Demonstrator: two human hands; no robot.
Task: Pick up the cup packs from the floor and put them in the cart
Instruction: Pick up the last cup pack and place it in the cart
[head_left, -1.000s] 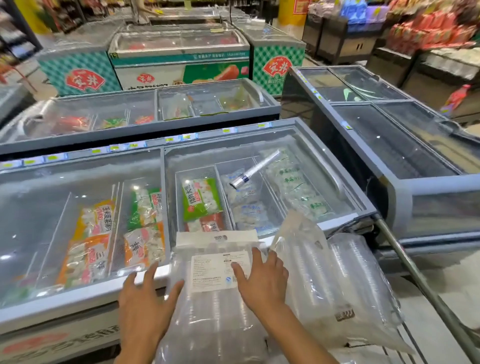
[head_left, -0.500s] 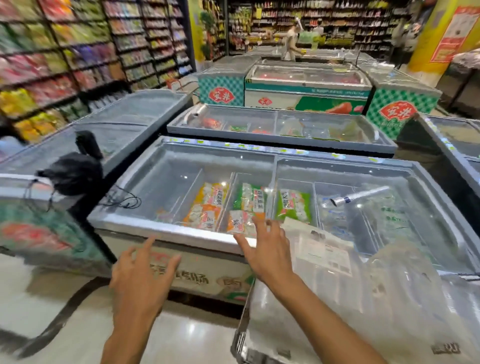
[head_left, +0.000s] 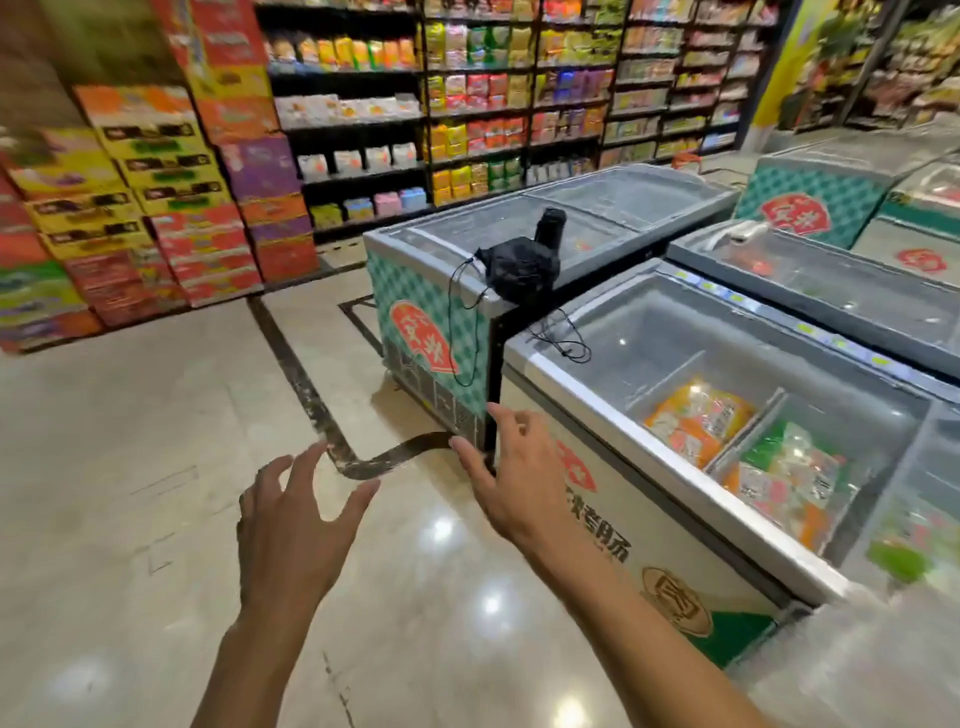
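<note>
Cup packs show only as a blurred clear-plastic edge (head_left: 883, 654) at lower right, beside the freezer (head_left: 675, 519) — I can't tell what they rest in. Both hands are empty, fingers spread: the left hand (head_left: 291, 525) over the glossy floor (head_left: 130, 493), the right hand (head_left: 511, 478) before the freezer's corner — not touching anything.

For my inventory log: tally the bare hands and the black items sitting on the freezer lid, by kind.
Hands: 2, left hand and right hand
Black pouch: 1
Black upright cylinder: 1
Total: 4
</note>
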